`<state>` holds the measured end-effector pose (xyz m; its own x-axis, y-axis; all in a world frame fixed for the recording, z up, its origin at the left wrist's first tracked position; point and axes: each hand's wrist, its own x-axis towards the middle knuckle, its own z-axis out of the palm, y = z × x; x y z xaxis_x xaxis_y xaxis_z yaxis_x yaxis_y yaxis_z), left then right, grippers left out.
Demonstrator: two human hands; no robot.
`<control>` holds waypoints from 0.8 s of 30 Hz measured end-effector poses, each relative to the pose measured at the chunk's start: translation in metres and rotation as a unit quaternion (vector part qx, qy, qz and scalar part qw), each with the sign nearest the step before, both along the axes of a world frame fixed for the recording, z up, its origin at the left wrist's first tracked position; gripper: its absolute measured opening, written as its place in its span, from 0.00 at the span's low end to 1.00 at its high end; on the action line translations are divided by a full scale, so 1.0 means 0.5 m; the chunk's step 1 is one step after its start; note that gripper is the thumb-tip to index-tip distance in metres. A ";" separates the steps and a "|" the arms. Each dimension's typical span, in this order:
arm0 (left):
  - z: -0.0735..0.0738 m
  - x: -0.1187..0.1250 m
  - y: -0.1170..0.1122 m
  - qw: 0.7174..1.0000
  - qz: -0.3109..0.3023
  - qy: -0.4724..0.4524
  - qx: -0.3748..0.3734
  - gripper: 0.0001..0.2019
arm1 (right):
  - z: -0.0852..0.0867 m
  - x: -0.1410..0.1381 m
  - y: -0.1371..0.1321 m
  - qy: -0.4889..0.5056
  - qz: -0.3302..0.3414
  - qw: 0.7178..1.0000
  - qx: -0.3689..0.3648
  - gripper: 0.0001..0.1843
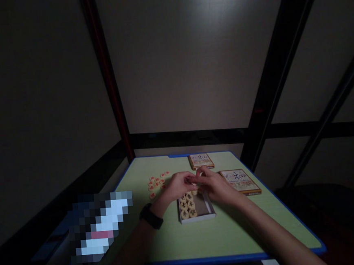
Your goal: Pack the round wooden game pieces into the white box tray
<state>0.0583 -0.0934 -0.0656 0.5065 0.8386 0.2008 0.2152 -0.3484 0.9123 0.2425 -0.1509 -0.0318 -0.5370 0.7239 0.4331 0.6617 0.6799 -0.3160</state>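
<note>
Tan black-marked discs (pixel 188 208) part-fill a white-rimmed tray (pixel 199 219); red-marked tan discs (pixel 156 180) lie toward green tabletop's (pixel 234 234) left edge; bare hands (pixel 216 185): grip unclear

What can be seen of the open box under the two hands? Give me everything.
The open box is a shallow tray, apparently cardboard, with low whitish walls and a brownish floor. It lies flat on the green table, open side up. Round, pale pieces with dark characters line its left side; bare floor shows on the near right. The left hand and right hand hide its far end; whether either touches it can't be told.
</note>
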 end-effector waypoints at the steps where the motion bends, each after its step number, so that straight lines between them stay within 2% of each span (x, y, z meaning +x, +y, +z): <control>1: 0.001 -0.002 0.000 1.000 -0.016 -0.007 -0.013 0.12 | 0.002 0.001 -0.001 -0.001 0.007 1.000 -0.009 0.27; 6: 0.015 -0.016 -0.010 0.992 -0.108 0.023 -0.060 0.09 | 0.009 0.004 -0.003 0.003 0.035 0.999 -0.041 0.20; 11: 0.036 -0.021 -0.025 0.989 -0.121 0.069 -0.043 0.08 | 0.009 0.003 -0.004 -0.013 0.032 0.998 -0.052 0.12; 14: 0.044 -0.020 -0.025 0.992 -0.096 0.083 -0.013 0.14 | 0.011 0.004 -0.002 -0.023 0.005 0.999 -0.037 0.10; 17: 0.039 -0.022 -0.017 0.992 -0.035 0.112 0.046 0.22 | 0.013 0.004 -0.001 -0.058 -0.062 0.996 -0.025 0.10; 21: 0.025 -0.024 -0.011 0.978 0.014 0.181 0.105 0.21 | 0.011 -0.004 -0.002 -0.156 -0.149 0.975 -0.048 0.06; 24: 0.025 -0.022 -0.016 0.964 0.054 0.229 0.122 0.22 | 0.002 -0.014 0.000 -0.199 -0.179 0.962 -0.060 0.06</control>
